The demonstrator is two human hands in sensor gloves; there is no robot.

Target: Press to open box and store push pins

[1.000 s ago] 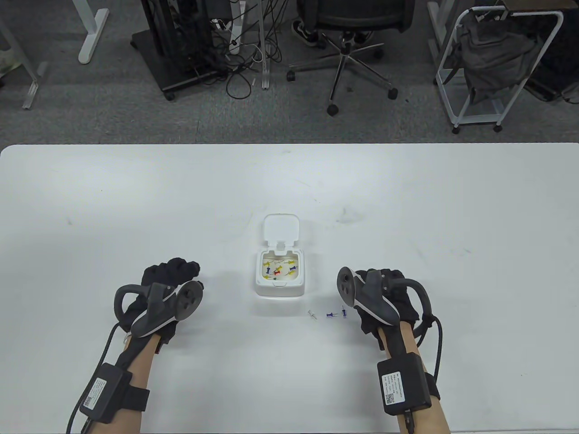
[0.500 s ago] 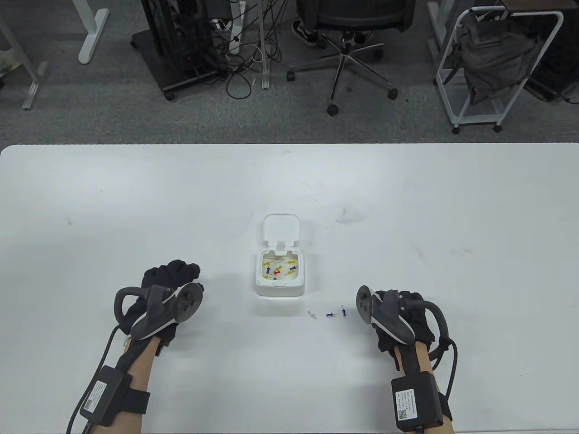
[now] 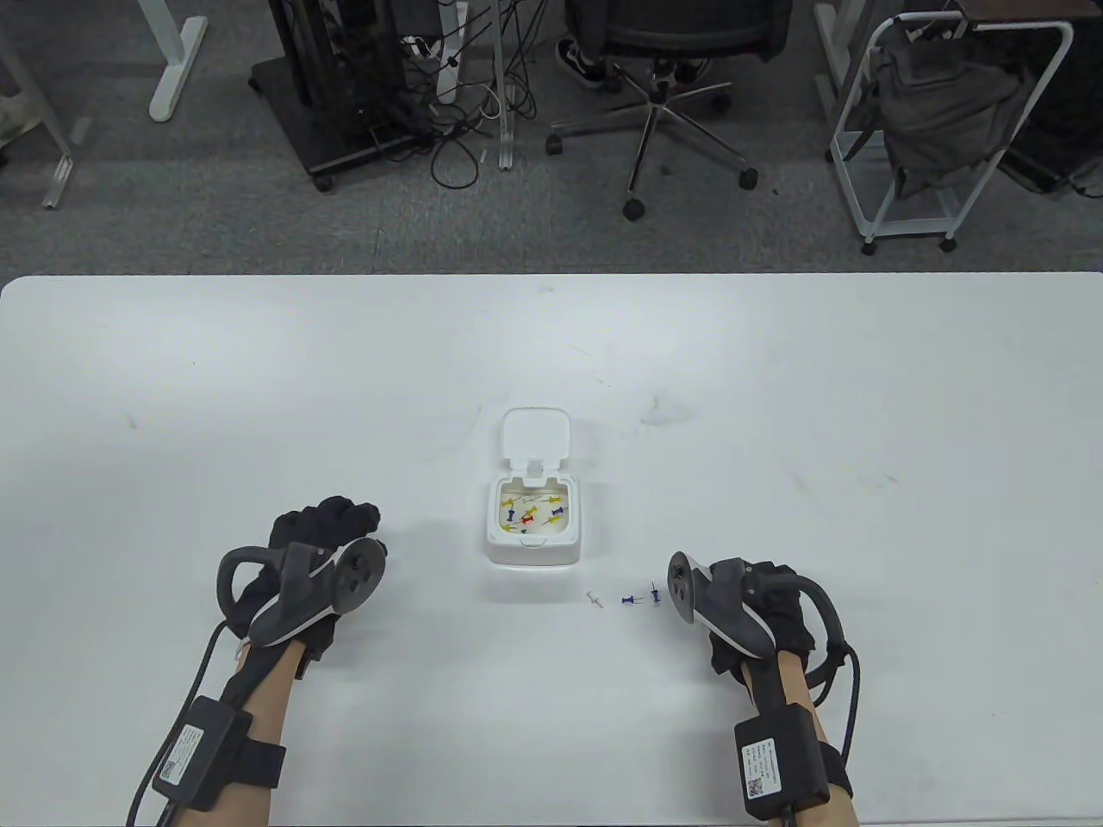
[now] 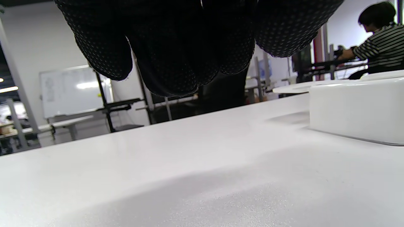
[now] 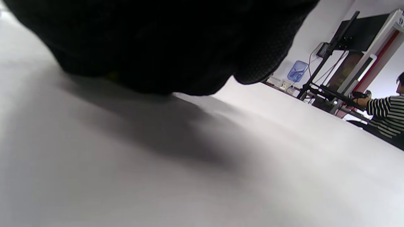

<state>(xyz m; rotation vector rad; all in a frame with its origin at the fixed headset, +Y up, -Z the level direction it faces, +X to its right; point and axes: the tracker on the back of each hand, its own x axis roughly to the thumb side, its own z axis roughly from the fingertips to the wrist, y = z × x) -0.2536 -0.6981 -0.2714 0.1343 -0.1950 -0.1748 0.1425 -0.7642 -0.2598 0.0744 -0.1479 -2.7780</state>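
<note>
Two gloved hands, left hand (image 3: 323, 538) and right hand (image 3: 758, 603), rest loosely curled, holding nothing, beside the open box (image 3: 532, 525).

My right hand (image 5: 151, 41), black dotted-fabric glove, fills the top of the view, low over the smooth white table (image 5: 202, 176); dark shadow (image 5: 176, 132) right under it. Can't tell finger pose, too close & dark. Far right bkgd: person in a black-and-white striped top (image 5: 386, 110), black stand w/ cables (image 5: 328, 60), blue-printed sheet on the wall (image 5: 296, 72).
</note>
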